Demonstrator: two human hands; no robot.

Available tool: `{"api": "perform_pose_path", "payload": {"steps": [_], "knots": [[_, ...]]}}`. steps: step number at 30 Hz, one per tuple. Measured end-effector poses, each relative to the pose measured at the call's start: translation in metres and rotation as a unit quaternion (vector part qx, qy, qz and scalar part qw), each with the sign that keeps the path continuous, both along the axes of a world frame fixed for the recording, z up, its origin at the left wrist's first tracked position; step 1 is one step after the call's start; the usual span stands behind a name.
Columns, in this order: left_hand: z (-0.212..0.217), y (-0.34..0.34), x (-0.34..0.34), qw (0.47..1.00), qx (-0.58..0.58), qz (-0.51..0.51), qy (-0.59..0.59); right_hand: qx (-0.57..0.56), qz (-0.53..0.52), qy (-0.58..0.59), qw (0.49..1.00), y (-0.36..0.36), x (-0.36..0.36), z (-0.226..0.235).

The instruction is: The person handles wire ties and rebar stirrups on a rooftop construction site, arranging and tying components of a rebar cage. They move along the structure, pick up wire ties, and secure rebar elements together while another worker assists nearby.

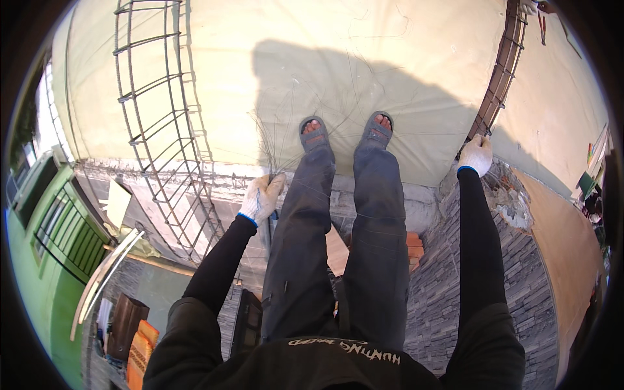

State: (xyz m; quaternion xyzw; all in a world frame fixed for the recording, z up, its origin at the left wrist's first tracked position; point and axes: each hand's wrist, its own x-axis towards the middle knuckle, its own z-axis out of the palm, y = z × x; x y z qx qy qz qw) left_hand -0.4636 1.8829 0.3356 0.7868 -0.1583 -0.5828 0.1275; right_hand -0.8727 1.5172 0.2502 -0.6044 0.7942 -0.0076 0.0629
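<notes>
My left hand (261, 197), in a white glove with a blue cuff, is closed around a loose bundle of thin tie wires (268, 151). The wires fan out from it over the pale sheet. My right hand (476, 155), gloved the same way, has its fingers curled at the near end of a narrow rebar cage (501, 78), which lies along a dark brown strip. Its fingertips seem to grip the cage, though the exact contact is partly hidden.
A wider rebar cage (135, 141) reaches past the ledge on the left. Pale sheeting (416, 78) lies under my sandalled feet, with loose wires scattered on it. Red-handled pliers (543, 29) lie at the upper right, near another gloved hand (530, 6). Below the ledge are bricks (415, 250).
</notes>
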Motion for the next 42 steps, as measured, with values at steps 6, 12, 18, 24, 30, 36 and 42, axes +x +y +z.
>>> {"api": "perform_pose_path", "payload": {"steps": [6,12,18,24,30,36,42], "knots": [[-0.019,0.015,0.044,0.997,-0.05,0.0,-0.053,0.062,-0.15,0.069,0.984,-0.037,-0.077,0.03],[-0.044,0.056,0.102,0.994,-0.013,0.091,-0.064,0.108,-0.089,0.262,0.955,-0.076,-0.185,0.076],[-0.003,-0.053,0.037,0.999,-0.041,0.024,-0.02,0.022,-0.118,-0.343,0.932,0.037,0.024,0.131],[0.001,-0.139,-0.048,0.976,-0.009,0.146,0.16,0.075,-0.287,-0.502,0.812,0.198,0.205,0.205],[0.006,-0.163,-0.073,0.939,-0.027,0.087,0.331,0.192,-0.318,-0.505,0.779,0.258,0.228,0.182],[0.012,-0.159,-0.075,0.967,0.035,0.081,0.238,0.242,-0.131,-0.464,0.842,0.269,0.197,0.177],[0.021,-0.166,-0.074,0.949,0.091,0.058,0.296,0.359,-0.019,-0.493,0.793,0.279,0.192,0.184]]}}
